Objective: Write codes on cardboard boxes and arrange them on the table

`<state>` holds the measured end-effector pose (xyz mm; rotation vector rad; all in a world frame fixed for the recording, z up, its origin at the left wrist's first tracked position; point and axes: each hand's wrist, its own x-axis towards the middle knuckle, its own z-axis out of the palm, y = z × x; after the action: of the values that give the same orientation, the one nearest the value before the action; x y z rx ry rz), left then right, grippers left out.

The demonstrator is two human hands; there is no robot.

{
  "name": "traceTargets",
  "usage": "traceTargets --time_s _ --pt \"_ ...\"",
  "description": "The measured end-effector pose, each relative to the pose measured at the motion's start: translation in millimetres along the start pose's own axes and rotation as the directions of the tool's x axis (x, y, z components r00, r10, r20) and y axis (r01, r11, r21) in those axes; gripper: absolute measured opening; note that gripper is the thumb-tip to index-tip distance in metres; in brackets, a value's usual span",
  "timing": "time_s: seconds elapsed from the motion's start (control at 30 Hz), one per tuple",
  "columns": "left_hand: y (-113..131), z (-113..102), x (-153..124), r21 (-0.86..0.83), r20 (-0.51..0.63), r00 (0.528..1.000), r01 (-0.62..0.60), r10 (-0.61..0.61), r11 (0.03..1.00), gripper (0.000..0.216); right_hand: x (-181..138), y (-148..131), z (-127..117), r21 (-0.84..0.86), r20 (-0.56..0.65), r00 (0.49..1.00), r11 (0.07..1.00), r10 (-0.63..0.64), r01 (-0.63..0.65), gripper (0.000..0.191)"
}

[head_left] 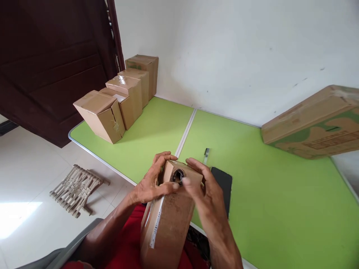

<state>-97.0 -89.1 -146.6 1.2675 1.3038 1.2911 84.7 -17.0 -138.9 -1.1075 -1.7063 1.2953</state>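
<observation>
A long cardboard box [175,224] stands tilted on my lap against the table edge, its narrow end facing up. In that end is a round hole with a dark, rough rim [178,175]. My left hand [157,179] grips the box's left top corner, thumb lying beside the hole. On the other side my right hand [206,186] holds the right top corner, its thumb at the hole's edge. Whether the right thumb presses on something small at the rim, I cannot tell. A white label strip [156,228] runs down the box's left side.
Several cardboard boxes [105,112] line the far left of the green table [280,194]. A black phone [222,183] and a pen [206,154] lie right of my hands. A large printed carton [311,127] leans at the right. A woven stool [77,190] stands on the floor.
</observation>
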Motion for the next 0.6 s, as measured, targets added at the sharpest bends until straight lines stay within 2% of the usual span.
traceTargets --time_s 0.1,0.17,0.3,0.37,0.43,0.53,0.6 --pt "3 0 -1 -0.009 0.064 0.997 -0.032 0.033 0.999 0.072 -11 -11 9 -0.081 -0.044 0.999 0.997 -0.006 0.002 0.053" --pt "7 1 -2 -0.023 0.084 0.996 -0.02 0.022 1.0 0.071 -10 -13 12 -0.075 -0.036 0.999 0.997 0.016 -0.018 0.045" --pt "16 9 -1 0.032 -0.065 0.994 0.085 -0.082 0.996 0.05 -9 -16 15 -0.018 -0.021 0.997 0.997 0.071 -0.072 0.05" --pt "19 13 0 0.063 -0.116 0.99 0.093 -0.085 0.994 0.043 -11 -16 15 0.003 0.009 0.996 0.996 0.087 -0.087 0.053" --pt "20 16 1 0.099 -0.127 0.989 0.083 -0.07 0.992 0.041 -13 -15 11 0.02 0.056 0.996 0.997 0.07 -0.071 0.053" --pt "19 15 1 0.116 -0.156 0.986 0.08 -0.062 0.99 0.039 -9 -3 -7 0.07 0.233 0.973 0.997 0.006 -0.023 0.049" --pt "17 13 0 0.111 -0.187 0.981 0.081 -0.059 0.991 0.038 3 12 -24 0.005 0.304 0.953 1.0 -0.011 0.01 0.049"
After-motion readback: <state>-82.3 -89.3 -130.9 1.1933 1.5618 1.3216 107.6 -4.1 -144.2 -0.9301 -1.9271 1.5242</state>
